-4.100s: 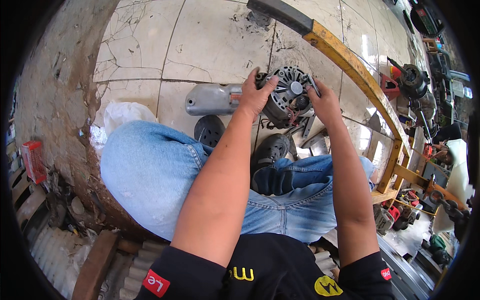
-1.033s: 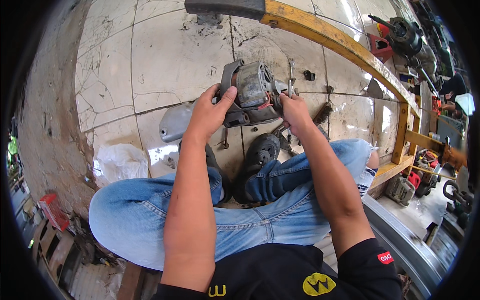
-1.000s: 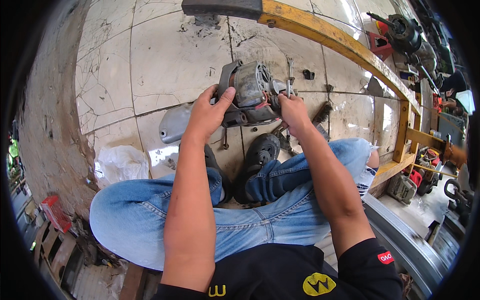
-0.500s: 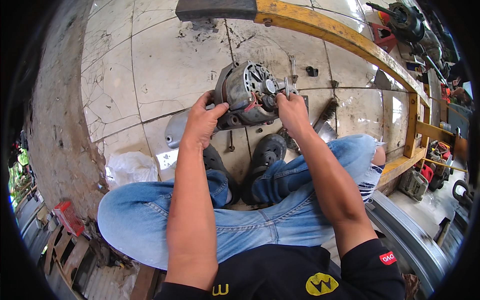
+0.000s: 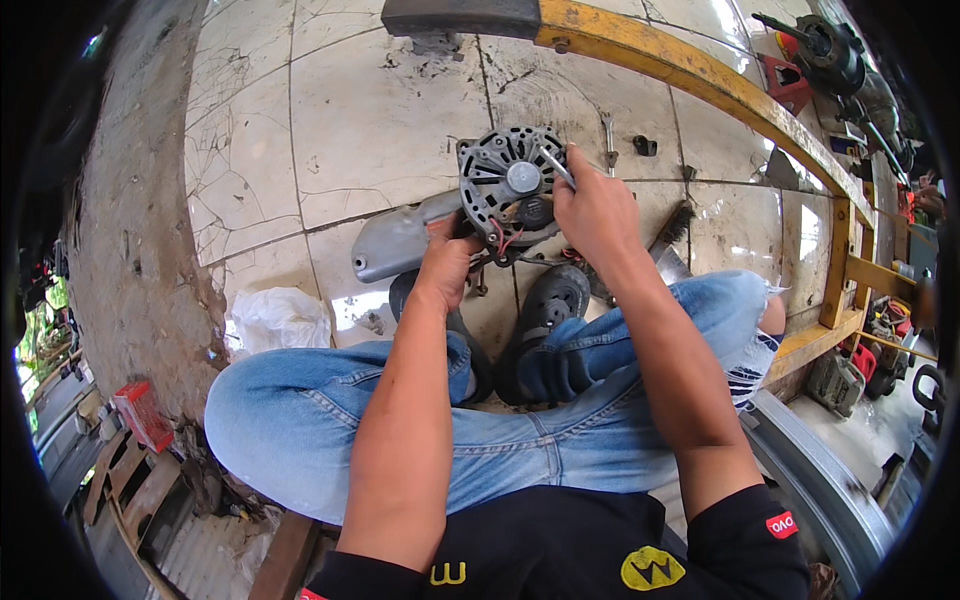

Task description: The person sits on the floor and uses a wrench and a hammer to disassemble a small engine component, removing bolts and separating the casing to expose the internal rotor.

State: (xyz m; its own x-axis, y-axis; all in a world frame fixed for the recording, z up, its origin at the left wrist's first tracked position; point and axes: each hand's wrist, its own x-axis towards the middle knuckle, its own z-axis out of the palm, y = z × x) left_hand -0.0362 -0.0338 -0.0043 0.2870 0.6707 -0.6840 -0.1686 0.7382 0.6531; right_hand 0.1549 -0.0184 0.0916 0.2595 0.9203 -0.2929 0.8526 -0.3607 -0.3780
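A grey metal alternator (image 5: 483, 192) is raised in front of me over the tiled floor, its slotted round end turned up toward me. Red wires and a dark round part show on its lower face. My left hand (image 5: 447, 264) grips its lower left edge, with the fingertips hidden behind the body. My right hand (image 5: 600, 212) is closed around a slim metal rod-shaped tool (image 5: 557, 168), whose tip reaches the upper right of the slotted face. The tool's other end is hidden in my fist. A smooth grey metal housing (image 5: 395, 243) lies on the floor left of the alternator.
A yellow metal frame (image 5: 690, 90) spans the far side and right. Beyond the right hand lie a wrench (image 5: 609, 135), a small black bracket (image 5: 645, 146) and a brush (image 5: 676, 224). A white plastic bag (image 5: 280, 318) sits near my left knee, a red box (image 5: 145, 415) farther left.
The alternator has been tilted so its slotted end faces up toward me. My left hand has shifted from its side to its lower edge; the tool now points across the face.
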